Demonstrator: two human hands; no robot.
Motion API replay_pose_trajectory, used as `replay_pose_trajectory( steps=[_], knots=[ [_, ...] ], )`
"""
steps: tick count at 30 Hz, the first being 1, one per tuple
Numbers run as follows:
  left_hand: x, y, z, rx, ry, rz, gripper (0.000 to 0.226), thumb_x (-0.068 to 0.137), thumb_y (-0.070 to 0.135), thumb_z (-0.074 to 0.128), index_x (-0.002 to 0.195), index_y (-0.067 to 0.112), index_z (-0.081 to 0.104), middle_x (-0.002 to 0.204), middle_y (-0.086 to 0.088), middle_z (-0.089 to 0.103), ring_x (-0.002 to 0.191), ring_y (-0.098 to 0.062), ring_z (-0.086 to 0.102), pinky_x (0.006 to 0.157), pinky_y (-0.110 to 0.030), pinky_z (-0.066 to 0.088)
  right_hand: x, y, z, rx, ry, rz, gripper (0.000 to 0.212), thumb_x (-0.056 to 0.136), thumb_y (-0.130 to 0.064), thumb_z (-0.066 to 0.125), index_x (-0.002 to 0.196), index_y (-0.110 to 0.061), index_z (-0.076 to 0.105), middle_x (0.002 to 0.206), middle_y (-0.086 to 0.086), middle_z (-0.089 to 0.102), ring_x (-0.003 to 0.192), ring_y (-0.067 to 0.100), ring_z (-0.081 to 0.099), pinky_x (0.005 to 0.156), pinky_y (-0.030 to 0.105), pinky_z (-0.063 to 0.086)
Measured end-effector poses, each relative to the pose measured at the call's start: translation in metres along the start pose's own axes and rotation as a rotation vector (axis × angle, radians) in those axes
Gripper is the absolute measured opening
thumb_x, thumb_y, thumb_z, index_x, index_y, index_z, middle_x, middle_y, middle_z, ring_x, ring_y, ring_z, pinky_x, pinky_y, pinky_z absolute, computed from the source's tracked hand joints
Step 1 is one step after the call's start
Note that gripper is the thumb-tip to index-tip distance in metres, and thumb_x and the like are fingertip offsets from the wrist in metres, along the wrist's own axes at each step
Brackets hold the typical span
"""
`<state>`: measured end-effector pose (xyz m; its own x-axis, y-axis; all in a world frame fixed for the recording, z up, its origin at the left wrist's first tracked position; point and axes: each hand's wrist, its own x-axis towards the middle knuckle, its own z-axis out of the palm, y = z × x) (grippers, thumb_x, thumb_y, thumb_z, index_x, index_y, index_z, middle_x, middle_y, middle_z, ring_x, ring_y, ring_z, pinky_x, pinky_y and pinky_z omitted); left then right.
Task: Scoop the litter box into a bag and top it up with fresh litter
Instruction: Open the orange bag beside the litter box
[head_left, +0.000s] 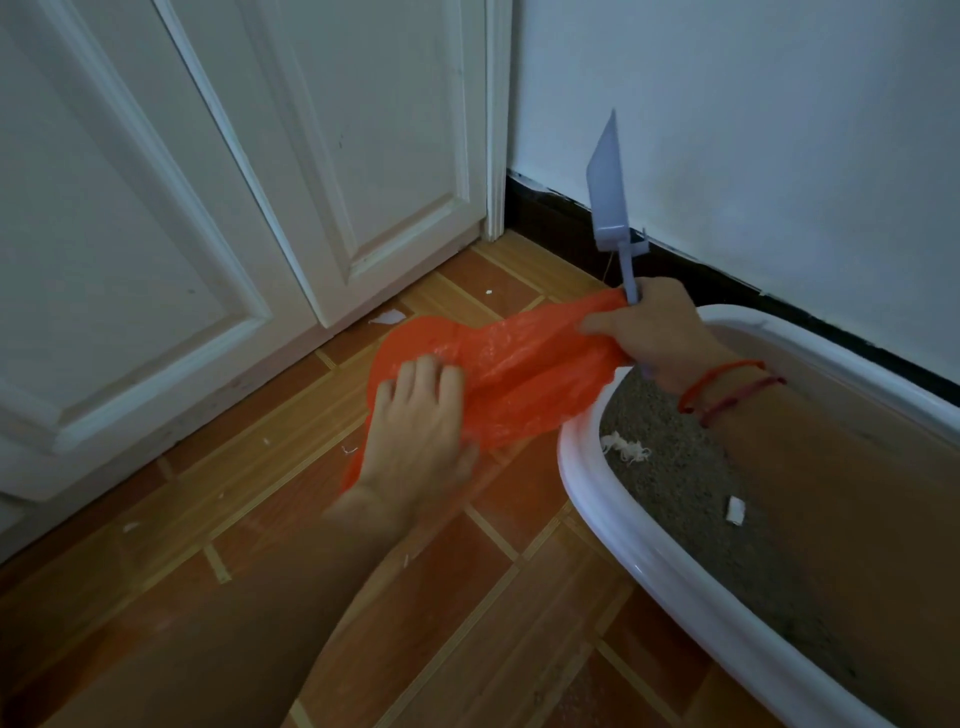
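We count two hands, a left hand (415, 431) and a right hand (660, 338), with one orange bag (519, 374), one pale scoop (610, 192) and one white litter box (587, 467). We find two red cords (722, 379) at the right wrist and two white scraps (626, 449) on the litter (675, 493). On the floor (260, 519) we see several white flecks (387, 316), too faint for an exact number.

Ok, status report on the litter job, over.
Left hand on orange bag, grip blurred. Right hand grips scoop plus bag edge, blade up. Litter box alongside, white scraps on litter. Nothing blocking.
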<state>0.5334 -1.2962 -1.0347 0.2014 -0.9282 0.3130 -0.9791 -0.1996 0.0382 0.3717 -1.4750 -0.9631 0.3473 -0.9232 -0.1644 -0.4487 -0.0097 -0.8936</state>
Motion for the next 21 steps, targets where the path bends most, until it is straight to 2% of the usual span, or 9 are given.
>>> replay_pose_trajectory(
  steps=[3,4,6,9,12,14,16,18,21],
  knots=[
    [0.022,-0.004,0.006,0.019,-0.181,-0.186,0.087,0.075,0.057,0.071,0.138,0.011,0.032,0.128,-0.014,0.049,0.115,-0.032,0.052,0.094,-0.046,0.047,-0.007,-0.006,-0.002,-0.021,-0.063,-0.021,0.026,0.07,-0.008,0.083,0.076,-0.013,0.057,0.074,0.002,0.062,0.062,0.014,0.061,0.048,0.018,0.05],
    [0.026,-0.005,0.009,0.041,-0.262,-0.207,0.088,0.077,0.057,0.07,0.14,0.012,0.029,0.126,-0.014,0.05,0.114,-0.032,0.053,0.094,-0.046,0.047,-0.009,-0.007,-0.003,-0.036,-0.083,-0.029,0.029,0.068,-0.008,0.084,0.077,-0.015,0.058,0.077,0.001,0.063,0.067,0.015,0.063,0.053,0.021,0.052],
    [0.029,-0.009,0.012,0.063,-0.352,-0.218,0.064,0.086,0.042,0.065,0.135,0.013,0.036,0.121,-0.013,0.053,0.111,-0.031,0.055,0.092,-0.044,0.049,-0.011,-0.006,-0.006,-0.079,-0.124,-0.048,0.035,0.064,-0.008,0.087,0.078,-0.018,0.057,0.08,-0.001,0.064,0.071,0.015,0.064,0.058,0.023,0.052],
    [0.033,-0.015,0.01,-0.038,-0.314,-0.237,0.017,0.093,0.013,0.051,0.11,0.01,0.052,0.097,-0.01,0.062,0.087,-0.027,0.062,0.075,-0.041,0.055,-0.009,-0.001,-0.011,-0.205,-0.113,-0.081,0.041,0.063,-0.003,0.086,0.073,-0.02,0.051,0.075,-0.004,0.057,0.066,0.012,0.057,0.053,0.019,0.043],
    [0.04,-0.016,0.002,-0.304,-0.229,-0.375,0.011,0.091,0.001,0.047,0.096,0.01,0.05,0.077,-0.004,0.056,0.068,-0.021,0.059,0.058,-0.034,0.051,-0.003,0.013,-0.017,-0.449,-0.041,-0.177,0.033,0.068,0.001,0.076,0.073,-0.014,0.046,0.074,-0.003,0.049,0.066,0.016,0.048,0.05,0.019,0.033],
    [0.042,-0.024,-0.008,-0.402,-0.166,-0.462,0.015,0.091,-0.002,0.049,0.098,0.011,0.047,0.076,0.002,0.052,0.065,-0.012,0.053,0.052,-0.022,0.041,0.001,0.023,-0.025,-0.581,0.006,-0.231,0.022,0.075,-0.001,0.067,0.093,-0.006,0.055,0.085,0.0,0.049,0.071,0.017,0.046,0.052,0.018,0.03],
    [0.04,-0.041,-0.014,-0.335,-0.126,-0.436,0.017,0.09,-0.003,0.048,0.101,0.009,0.045,0.08,-0.004,0.054,0.067,-0.017,0.053,0.055,-0.025,0.04,0.005,0.032,-0.033,-0.665,0.02,-0.213,0.031,0.079,-0.002,0.063,0.109,-0.005,0.057,0.094,0.003,0.049,0.079,0.02,0.048,0.062,0.023,0.038],
    [0.034,-0.056,-0.015,-0.23,-0.123,-0.394,0.016,0.089,-0.002,0.048,0.102,0.007,0.046,0.087,-0.014,0.057,0.075,-0.03,0.056,0.064,-0.04,0.047,0.005,0.038,-0.034,-0.734,0.037,-0.201,0.029,0.08,-0.005,0.062,0.108,-0.009,0.057,0.096,0.005,0.051,0.081,0.022,0.05,0.068,0.031,0.042],
    [0.03,-0.062,-0.013,-0.216,-0.134,-0.399,0.015,0.089,-0.001,0.047,0.1,0.008,0.046,0.088,-0.016,0.058,0.078,-0.033,0.056,0.067,-0.046,0.048,0.006,0.044,-0.029,-0.842,0.108,-0.245,0.024,0.078,-0.013,0.063,0.101,-0.01,0.057,0.093,0.01,0.058,0.079,0.026,0.053,0.069,0.036,0.048]
  ],
)
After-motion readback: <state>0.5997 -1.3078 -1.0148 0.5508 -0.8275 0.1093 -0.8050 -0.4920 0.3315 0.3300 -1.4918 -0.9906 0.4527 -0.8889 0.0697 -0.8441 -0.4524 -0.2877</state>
